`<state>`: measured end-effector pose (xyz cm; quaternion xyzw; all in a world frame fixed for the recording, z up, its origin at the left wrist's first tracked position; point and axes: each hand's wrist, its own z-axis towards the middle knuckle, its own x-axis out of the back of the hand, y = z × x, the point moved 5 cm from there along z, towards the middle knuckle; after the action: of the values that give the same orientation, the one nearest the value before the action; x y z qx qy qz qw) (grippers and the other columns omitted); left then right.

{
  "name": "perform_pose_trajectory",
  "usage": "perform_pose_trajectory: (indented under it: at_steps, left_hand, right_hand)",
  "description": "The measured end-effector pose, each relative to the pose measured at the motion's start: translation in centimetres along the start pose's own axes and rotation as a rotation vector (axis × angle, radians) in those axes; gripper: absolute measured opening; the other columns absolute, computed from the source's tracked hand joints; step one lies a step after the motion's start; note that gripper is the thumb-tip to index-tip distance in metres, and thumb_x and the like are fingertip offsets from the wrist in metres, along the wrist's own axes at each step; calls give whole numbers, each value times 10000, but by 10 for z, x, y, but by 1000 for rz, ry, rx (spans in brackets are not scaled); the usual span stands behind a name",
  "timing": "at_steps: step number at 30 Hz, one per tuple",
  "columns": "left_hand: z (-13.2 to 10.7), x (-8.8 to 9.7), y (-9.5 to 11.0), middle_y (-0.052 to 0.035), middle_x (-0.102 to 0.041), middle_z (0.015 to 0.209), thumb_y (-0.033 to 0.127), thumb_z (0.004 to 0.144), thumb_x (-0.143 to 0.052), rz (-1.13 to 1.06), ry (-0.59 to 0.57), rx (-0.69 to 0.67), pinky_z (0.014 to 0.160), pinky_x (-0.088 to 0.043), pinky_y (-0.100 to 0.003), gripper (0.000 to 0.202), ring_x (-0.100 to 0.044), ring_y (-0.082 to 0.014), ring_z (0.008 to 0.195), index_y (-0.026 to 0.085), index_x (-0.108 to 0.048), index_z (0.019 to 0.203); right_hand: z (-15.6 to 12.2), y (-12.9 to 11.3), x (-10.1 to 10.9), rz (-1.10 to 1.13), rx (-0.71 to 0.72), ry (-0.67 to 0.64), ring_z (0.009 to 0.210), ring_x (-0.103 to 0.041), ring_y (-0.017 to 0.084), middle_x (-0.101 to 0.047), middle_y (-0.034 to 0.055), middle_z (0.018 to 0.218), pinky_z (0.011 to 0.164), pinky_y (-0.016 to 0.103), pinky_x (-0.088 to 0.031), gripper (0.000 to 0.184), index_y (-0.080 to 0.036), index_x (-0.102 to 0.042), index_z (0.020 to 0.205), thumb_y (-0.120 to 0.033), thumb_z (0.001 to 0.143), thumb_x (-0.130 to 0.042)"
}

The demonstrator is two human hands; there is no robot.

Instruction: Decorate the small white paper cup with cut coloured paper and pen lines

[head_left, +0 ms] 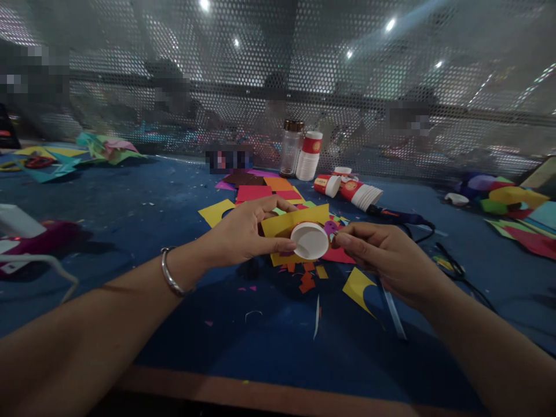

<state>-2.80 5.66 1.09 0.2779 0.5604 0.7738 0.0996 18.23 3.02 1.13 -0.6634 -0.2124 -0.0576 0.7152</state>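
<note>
My left hand (243, 231) is closed round a paper cup (309, 240) wrapped in a strip of yellow paper (295, 220); the cup's white base faces me. A silver bangle (170, 272) sits on that wrist. My right hand (382, 255) is just right of the cup, fingers curled and pinched near its rim and a small purple paper piece (330, 227). What the right fingers hold is hidden.
Coloured paper sheets (254, 192) and scraps (306, 278) lie on the blue table (130, 208). Behind stand a clear jar (291, 147), a stack of paper cups (309, 155) and toppled cups (358, 192). A glue gun with cord (402, 218) lies right. A perforated screen closes the back.
</note>
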Motion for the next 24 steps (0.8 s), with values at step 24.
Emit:
perform_pose_trajectory:
  at_steps: [24]
  left_hand:
    - [1, 5, -1, 24, -682, 847, 366, 736, -857, 9, 83, -52, 648, -503, -249, 487, -631, -144, 739, 210, -578, 1103]
  right_hand:
    - [-1, 9, 3, 65, -80, -3, 474, -209, 50, -328, -97, 526, 437, 238, -124, 593, -165, -688, 772, -743, 688, -786]
